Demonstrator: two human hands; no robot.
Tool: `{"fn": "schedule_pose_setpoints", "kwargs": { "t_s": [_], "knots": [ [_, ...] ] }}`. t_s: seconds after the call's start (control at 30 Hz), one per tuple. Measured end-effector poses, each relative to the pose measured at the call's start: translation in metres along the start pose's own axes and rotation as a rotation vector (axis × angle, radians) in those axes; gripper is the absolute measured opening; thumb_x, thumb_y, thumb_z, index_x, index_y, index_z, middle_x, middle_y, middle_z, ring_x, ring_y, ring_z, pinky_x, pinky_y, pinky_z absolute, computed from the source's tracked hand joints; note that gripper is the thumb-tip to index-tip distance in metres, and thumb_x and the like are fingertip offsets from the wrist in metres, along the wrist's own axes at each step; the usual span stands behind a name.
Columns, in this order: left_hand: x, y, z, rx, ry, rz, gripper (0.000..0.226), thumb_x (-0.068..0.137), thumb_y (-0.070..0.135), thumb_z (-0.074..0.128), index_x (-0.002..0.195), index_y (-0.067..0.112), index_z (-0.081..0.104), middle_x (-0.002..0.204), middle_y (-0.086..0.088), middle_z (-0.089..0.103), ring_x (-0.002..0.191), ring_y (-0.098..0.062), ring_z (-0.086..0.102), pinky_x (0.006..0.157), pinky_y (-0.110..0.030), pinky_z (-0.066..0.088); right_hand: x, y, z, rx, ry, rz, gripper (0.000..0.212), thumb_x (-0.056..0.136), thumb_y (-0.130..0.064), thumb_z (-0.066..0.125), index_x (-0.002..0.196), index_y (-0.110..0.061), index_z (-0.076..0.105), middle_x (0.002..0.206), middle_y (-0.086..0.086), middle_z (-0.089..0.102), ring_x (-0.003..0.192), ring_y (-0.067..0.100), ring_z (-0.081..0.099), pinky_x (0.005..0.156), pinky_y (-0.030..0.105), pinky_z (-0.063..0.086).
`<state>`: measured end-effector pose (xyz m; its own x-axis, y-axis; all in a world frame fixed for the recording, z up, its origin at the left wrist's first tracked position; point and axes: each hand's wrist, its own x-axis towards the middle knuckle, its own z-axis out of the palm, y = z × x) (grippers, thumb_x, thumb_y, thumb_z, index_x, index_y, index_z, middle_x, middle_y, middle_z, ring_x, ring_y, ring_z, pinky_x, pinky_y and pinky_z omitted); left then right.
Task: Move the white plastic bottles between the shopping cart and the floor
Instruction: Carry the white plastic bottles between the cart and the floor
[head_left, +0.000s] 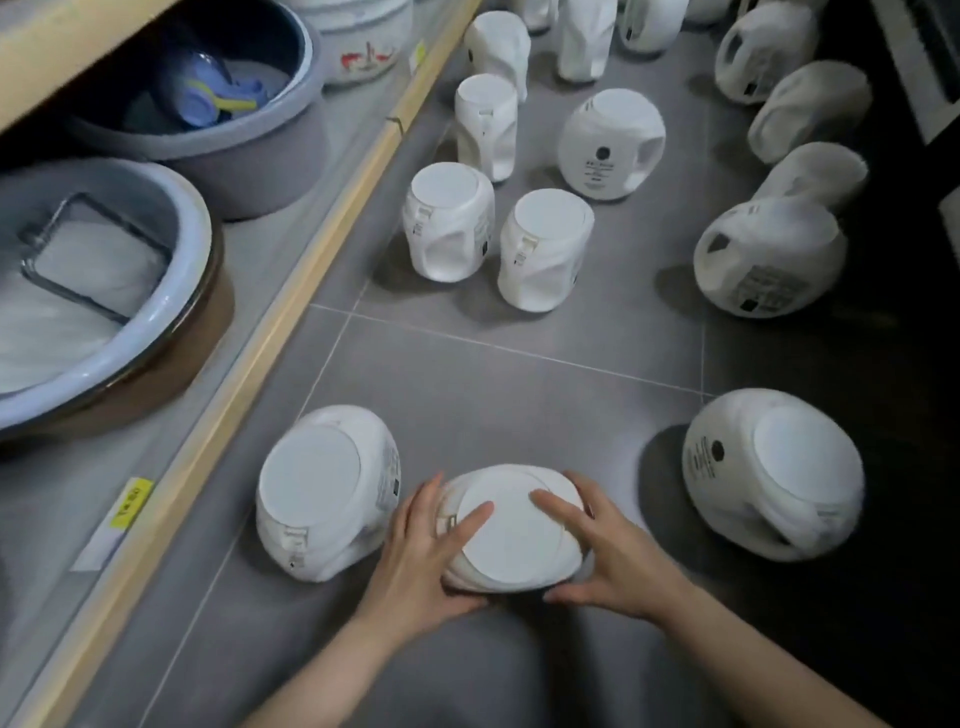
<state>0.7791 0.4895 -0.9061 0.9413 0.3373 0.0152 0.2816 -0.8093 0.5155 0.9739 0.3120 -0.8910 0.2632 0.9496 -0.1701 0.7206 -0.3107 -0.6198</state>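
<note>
Several white plastic bottles stand on the grey tiled floor (493, 374). The nearest bottle (519, 540) is held from both sides. My left hand (423, 551) grips its left side with fingers over the flat top and thumb under the near edge. My right hand (602, 545) grips its right side the same way. Another bottle (322, 488) stands just to the left, close to my left hand. A third (774, 467) stands apart to the right. More bottles (545, 244) stand farther back in rows. No shopping cart shows in the view.
A low shelf with a wooden edge (249, 343) runs along the left. It holds plastic basins (156, 260) and a yellow price tag (132, 501). Dark furniture (914, 260) borders the right side. Open floor lies between the near and far bottles.
</note>
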Motion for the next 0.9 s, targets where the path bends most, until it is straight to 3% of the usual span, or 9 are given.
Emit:
{"fn": "schedule_pose_setpoints", "kwargs": {
  "t_s": [0.1, 0.2, 0.3, 0.4, 0.47, 0.63, 0.77, 0.9],
  "knots": [
    [0.01, -0.014, 0.003, -0.121, -0.075, 0.023, 0.101, 0.059, 0.061, 0.076, 0.139, 0.062, 0.014, 0.154, 0.009, -0.01, 0.143, -0.018, 0.009, 0.111, -0.033, 0.023, 0.006, 0.004, 0.006, 0.048, 0.031, -0.045, 0.091, 0.068, -0.071, 0.064, 0.141, -0.049, 0.015, 0.141, 0.004, 0.024, 0.131, 0.017, 0.031, 0.109, 0.026, 0.033],
    [0.021, -0.015, -0.001, -0.152, -0.085, 0.008, 0.1, 0.058, 0.059, 0.078, 0.134, 0.067, 0.013, 0.149, 0.018, -0.003, 0.139, -0.005, 0.01, 0.11, -0.016, 0.016, 0.012, 0.004, 0.005, 0.066, 0.067, -0.056, 0.086, 0.07, -0.069, 0.065, 0.14, -0.048, 0.019, 0.139, 0.005, 0.026, 0.13, 0.018, 0.03, 0.111, 0.027, 0.031],
    [0.033, -0.006, -0.031, -0.238, -0.144, -0.032, 0.101, 0.056, 0.056, 0.08, 0.131, 0.07, 0.014, 0.146, 0.015, 0.005, 0.138, 0.001, 0.011, 0.111, -0.011, 0.014, 0.02, -0.011, -0.02, 0.097, 0.059, -0.06, 0.084, 0.07, -0.067, 0.066, 0.139, -0.049, 0.021, 0.134, 0.002, 0.027, 0.128, 0.015, 0.03, 0.11, 0.015, 0.024],
    [0.044, 0.021, -0.092, -0.316, -0.177, -0.069, 0.101, 0.055, 0.041, 0.087, 0.129, 0.068, 0.023, 0.144, 0.016, 0.006, 0.134, 0.006, 0.011, 0.106, -0.001, 0.007, 0.023, -0.047, -0.073, 0.146, 0.062, -0.078, 0.083, 0.071, -0.066, 0.066, 0.139, -0.046, 0.023, 0.131, 0.001, 0.029, 0.126, 0.014, 0.032, 0.107, 0.007, 0.021],
    [0.05, 0.047, -0.148, -0.353, -0.16, -0.102, 0.099, 0.055, 0.036, 0.089, 0.128, 0.064, 0.028, 0.144, 0.019, 0.007, 0.132, 0.008, 0.014, 0.106, -0.001, 0.01, 0.023, -0.085, -0.121, 0.165, 0.078, -0.084, 0.081, 0.071, -0.066, 0.066, 0.138, -0.05, 0.023, 0.132, -0.003, 0.029, 0.126, 0.011, 0.033, 0.105, 0.006, 0.022],
    [0.059, 0.125, -0.302, -0.462, 0.048, -0.206, 0.09, 0.048, 0.053, 0.085, 0.12, 0.068, 0.034, 0.146, 0.023, 0.02, 0.131, 0.007, 0.025, 0.105, -0.013, 0.022, 0.031, -0.196, -0.261, 0.235, 0.194, -0.132, 0.072, 0.074, -0.064, 0.064, 0.136, -0.043, 0.035, 0.138, -0.01, 0.038, 0.13, 0.003, 0.037, 0.107, 0.013, 0.026],
    [0.051, 0.2, -0.413, -0.622, 0.297, -0.264, 0.08, 0.056, 0.048, 0.081, 0.127, 0.042, 0.044, 0.135, 0.01, 0.044, 0.125, 0.001, 0.041, 0.103, -0.012, 0.032, 0.029, -0.292, -0.361, 0.334, 0.267, -0.114, 0.062, 0.072, -0.059, 0.064, 0.127, -0.047, 0.039, 0.133, -0.024, 0.042, 0.124, -0.007, 0.04, 0.103, 0.009, 0.028],
    [0.022, 0.269, -0.511, -0.638, 0.444, -0.346, 0.075, 0.057, 0.05, 0.076, 0.125, 0.041, 0.045, 0.131, 0.01, 0.048, 0.121, 0.0, 0.044, 0.1, -0.01, 0.031, 0.014, -0.387, -0.441, 0.368, 0.22, -0.168, 0.06, 0.068, -0.058, 0.067, 0.122, -0.05, 0.043, 0.127, -0.02, 0.049, 0.119, -0.002, 0.046, 0.098, 0.011, 0.034]
  ]
}}
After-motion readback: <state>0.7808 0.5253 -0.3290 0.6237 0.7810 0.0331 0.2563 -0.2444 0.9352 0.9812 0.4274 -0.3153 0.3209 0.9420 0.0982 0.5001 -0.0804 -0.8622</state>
